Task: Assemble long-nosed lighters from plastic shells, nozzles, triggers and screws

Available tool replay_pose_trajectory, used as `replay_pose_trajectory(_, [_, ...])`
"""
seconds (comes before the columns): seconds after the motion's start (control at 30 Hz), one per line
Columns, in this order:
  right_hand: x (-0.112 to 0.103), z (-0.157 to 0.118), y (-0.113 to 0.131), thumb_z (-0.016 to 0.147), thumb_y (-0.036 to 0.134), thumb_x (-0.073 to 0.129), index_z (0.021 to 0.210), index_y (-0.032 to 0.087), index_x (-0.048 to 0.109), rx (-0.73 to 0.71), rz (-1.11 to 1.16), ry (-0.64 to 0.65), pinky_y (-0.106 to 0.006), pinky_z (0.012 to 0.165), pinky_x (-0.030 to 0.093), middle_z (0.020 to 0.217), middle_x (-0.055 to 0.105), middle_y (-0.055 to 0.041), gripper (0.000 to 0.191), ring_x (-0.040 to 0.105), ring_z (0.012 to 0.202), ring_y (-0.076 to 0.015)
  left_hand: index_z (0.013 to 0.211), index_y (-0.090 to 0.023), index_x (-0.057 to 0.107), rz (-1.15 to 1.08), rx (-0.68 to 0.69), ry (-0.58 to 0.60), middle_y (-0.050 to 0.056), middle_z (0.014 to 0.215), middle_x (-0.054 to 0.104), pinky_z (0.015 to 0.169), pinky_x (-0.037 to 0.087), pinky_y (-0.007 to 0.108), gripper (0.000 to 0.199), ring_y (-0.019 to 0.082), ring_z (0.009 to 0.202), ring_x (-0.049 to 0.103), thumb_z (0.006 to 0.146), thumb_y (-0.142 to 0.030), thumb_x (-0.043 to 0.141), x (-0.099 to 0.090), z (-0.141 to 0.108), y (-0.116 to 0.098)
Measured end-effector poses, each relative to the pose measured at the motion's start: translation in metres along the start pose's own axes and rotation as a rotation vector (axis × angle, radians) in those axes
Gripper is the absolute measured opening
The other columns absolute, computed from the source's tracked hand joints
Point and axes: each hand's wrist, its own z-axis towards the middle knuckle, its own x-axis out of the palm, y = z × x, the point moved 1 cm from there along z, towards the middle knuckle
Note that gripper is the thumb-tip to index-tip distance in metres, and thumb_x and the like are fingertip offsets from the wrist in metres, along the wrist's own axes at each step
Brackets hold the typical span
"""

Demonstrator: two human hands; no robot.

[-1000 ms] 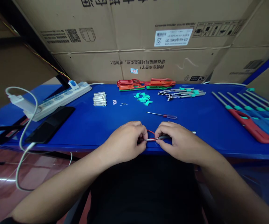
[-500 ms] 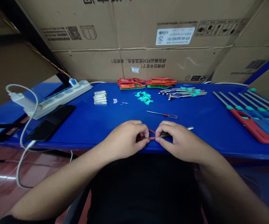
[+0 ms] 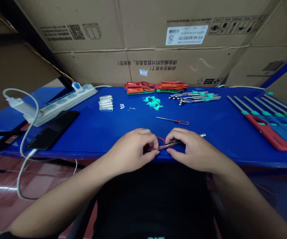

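My left hand (image 3: 131, 147) and my right hand (image 3: 190, 149) meet at the table's near edge, fingers closed on a small assembly. A thin red wire (image 3: 161, 138) forms a loop between them, and my left fingers pinch its end. My right hand grips a slim metal tube (image 3: 202, 135) with a dark section near my fingers. Its far end sticks out past my right knuckles. My fingers hide most of the join between wire and tube.
A small screwdriver (image 3: 175, 121) lies just beyond my hands. Farther back are glass tubes (image 3: 106, 103), teal plastic pieces (image 3: 153, 103), red-and-green plastic handles (image 3: 155, 87) and wired metal rods (image 3: 195, 98). Long rod assemblies (image 3: 265, 122) lie right; a phone (image 3: 52, 130) and power strip (image 3: 59, 107) lie left.
The metal tube's far end has swung up and back from its lower position a second ago. More of the red wire now shows between my hands.
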Motion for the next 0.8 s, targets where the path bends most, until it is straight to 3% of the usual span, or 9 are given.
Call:
replay_pose_trajectory(0.13, [0.001,-0.002,0.000,0.085,0.018,0.062,0.098,0.025,0.061,-0.005,-0.019,-0.018,-0.032,0.085,0.049,0.101,0.064,0.0003,0.015,0.060,0.096,-0.0162,0.093,-0.019,0.068,0.083,0.058,-0.030,0.002,0.089,0.063,0.078,0.043,0.032,0.007,0.017,0.084,0.055,0.093,-0.024,0.063,0.008,-0.009,-0.004])
replay_pose_trajectory(0.27, [0.003,-0.002,0.000,0.086,0.018,0.062,0.099,0.025,0.060,-0.025,-0.023,-0.038,-0.033,0.089,0.047,0.103,0.063,0.0007,0.015,0.059,0.099,-0.0160,0.098,-0.020,0.070,0.199,0.071,-0.134,0.004,0.092,0.063,0.077,0.042,0.035,0.016,0.020,0.086,0.053,0.097,-0.028,0.057,0.020,-0.022,-0.006])
replay_pose_trajectory(0.47, [0.005,-0.003,0.003,0.086,0.018,0.063,0.098,0.025,0.062,-0.041,-0.027,-0.048,-0.035,0.090,0.047,0.104,0.063,-0.0004,0.014,0.058,0.100,-0.0172,0.099,-0.020,0.072,0.099,0.085,-0.172,0.005,0.095,0.063,0.077,0.043,0.036,0.027,0.020,0.085,0.054,0.091,-0.046,0.066,0.022,-0.030,-0.003])
replay_pose_trajectory(0.67, [0.008,-0.003,0.008,0.092,0.020,0.058,0.090,0.024,0.067,-0.057,-0.020,-0.084,-0.036,0.088,0.047,0.098,0.064,-0.0014,0.010,0.059,0.095,-0.0175,0.111,-0.020,0.068,0.006,0.029,-0.241,0.004,0.095,0.064,0.081,0.046,0.033,0.019,0.017,0.089,0.057,0.096,-0.026,0.059,0.019,-0.024,0.000])
replay_pose_trajectory(0.8, [0.009,-0.003,0.010,0.091,0.018,0.059,0.087,0.023,0.067,-0.038,-0.029,-0.094,-0.035,0.085,0.048,0.096,0.065,-0.0013,0.011,0.059,0.093,-0.0173,0.098,-0.018,0.071,0.034,-0.036,-0.204,0.003,0.088,0.060,0.077,0.046,0.033,0.013,0.017,0.085,0.056,0.094,-0.023,0.059,0.021,-0.022,0.001])
